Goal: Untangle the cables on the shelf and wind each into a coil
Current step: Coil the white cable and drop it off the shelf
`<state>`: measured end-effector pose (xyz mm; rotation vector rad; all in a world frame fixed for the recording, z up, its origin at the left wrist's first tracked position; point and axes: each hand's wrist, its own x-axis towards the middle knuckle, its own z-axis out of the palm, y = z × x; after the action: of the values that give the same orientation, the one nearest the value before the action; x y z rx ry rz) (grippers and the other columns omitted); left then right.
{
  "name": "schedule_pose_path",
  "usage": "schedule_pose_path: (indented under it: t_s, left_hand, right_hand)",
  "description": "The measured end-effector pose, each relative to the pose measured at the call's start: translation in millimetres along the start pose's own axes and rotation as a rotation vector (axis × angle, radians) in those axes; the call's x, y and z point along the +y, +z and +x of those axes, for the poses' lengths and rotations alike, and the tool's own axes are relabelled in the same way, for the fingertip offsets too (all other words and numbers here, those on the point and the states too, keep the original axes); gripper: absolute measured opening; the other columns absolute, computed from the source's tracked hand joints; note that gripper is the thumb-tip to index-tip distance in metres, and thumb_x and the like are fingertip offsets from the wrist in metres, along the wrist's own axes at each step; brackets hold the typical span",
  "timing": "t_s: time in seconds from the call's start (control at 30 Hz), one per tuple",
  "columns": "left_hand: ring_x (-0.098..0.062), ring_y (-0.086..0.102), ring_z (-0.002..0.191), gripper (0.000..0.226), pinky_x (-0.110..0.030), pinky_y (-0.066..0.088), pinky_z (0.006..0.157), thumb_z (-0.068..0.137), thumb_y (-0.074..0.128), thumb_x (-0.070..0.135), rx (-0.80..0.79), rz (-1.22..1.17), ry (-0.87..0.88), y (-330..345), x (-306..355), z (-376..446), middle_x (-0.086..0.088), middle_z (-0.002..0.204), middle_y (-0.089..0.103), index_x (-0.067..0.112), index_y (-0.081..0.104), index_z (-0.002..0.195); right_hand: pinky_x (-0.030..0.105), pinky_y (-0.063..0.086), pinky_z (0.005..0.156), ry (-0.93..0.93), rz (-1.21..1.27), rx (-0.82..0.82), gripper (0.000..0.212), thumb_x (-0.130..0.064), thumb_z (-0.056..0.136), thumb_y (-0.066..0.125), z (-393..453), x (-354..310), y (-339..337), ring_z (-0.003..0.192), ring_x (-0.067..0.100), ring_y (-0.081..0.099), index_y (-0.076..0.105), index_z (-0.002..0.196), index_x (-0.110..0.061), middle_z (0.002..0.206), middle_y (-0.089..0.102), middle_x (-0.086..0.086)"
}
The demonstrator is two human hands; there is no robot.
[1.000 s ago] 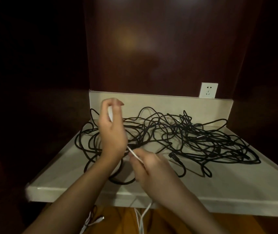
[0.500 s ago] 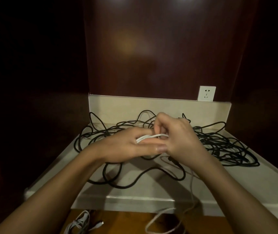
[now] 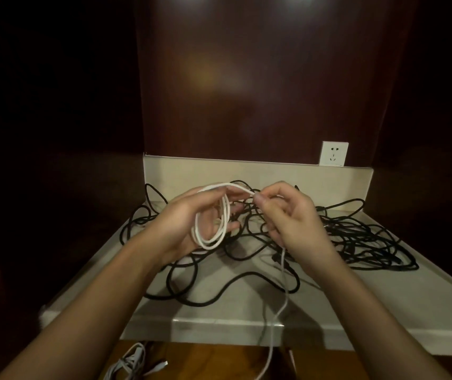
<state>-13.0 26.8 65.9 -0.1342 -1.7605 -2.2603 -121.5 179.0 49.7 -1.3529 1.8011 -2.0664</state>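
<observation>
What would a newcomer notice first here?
The white cable looped around the left hand mid-frame, its strand pinched by the right hand and trailing off the shelf's front edge. Behind the hands, tangled black cables sprawl across the shelf.

no readable text, labels or numbers anywhere

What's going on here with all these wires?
A person is winding a white cable into a coil. The left hand has the finished loops wrapped around it, while the right hand pinches the loose run and feeds it over. The rest of that cable hangs down past the front edge of the shelf. A big tangle of black cables lies on the shelf, not yet sorted.
</observation>
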Motion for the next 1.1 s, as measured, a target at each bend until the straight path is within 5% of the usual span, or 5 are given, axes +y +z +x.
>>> schedule_pose_path:
  t_s: [0.2,0.53,0.77,0.97,1.1]
  left_hand:
    - [-0.031,0.048,0.139,0.057,-0.041,0.025,0.122,0.091,0.040,0.028,-0.084,-0.342,-0.023,25,-1,-1,-0.021,0.140,0.058,-0.005,0.052,0.137]
    - [-0.033,0.061,0.125,0.047,-0.044,0.046,0.110,0.094,0.041,0.023,-0.002,-0.290,0.034,26,4,-2,-0.022,0.130,0.065,-0.006,0.056,0.127]
    - [-0.033,0.070,0.110,0.039,-0.045,0.055,0.095,0.096,0.047,0.027,0.040,0.042,-0.114,22,6,-9,-0.017,0.118,0.072,0.006,0.063,0.125]
    - [-0.023,0.068,0.065,0.031,-0.030,0.058,0.059,0.087,0.057,0.036,-0.008,0.120,-0.126,21,6,-13,-0.016,0.082,0.071,0.008,0.067,0.082]
    - [-0.017,0.056,0.062,0.029,-0.031,0.057,0.064,0.088,0.065,0.036,0.006,-0.029,-0.110,14,8,-10,-0.003,0.065,0.049,0.016,0.059,0.068]
  right_hand:
    - [0.031,0.026,0.047,-0.174,-0.155,0.163,0.017,-0.033,0.099,0.050,-5,20,19,0.049,0.011,0.035,0.057,0.088,-0.023,0.054,0.045,-0.009]
    - [0.047,0.032,0.048,-0.229,-0.259,0.216,0.022,-0.026,0.104,0.048,-17,21,19,0.052,0.017,0.038,0.059,0.088,-0.015,0.062,0.048,0.014]
    - [0.052,0.045,0.055,-0.259,-0.369,0.338,0.025,-0.036,0.099,0.049,-5,20,11,0.058,0.028,0.056,0.059,0.087,-0.017,0.063,0.060,0.005]
    - [0.041,0.036,0.049,-0.284,-0.450,0.396,0.024,-0.033,0.101,0.053,11,12,-4,0.049,0.025,0.042,0.058,0.084,-0.017,0.053,0.049,0.004]
    - [0.039,0.030,0.048,-0.264,-0.454,0.340,0.025,-0.032,0.101,0.054,9,16,-7,0.047,0.018,0.035,0.057,0.082,-0.017,0.051,0.043,0.003]
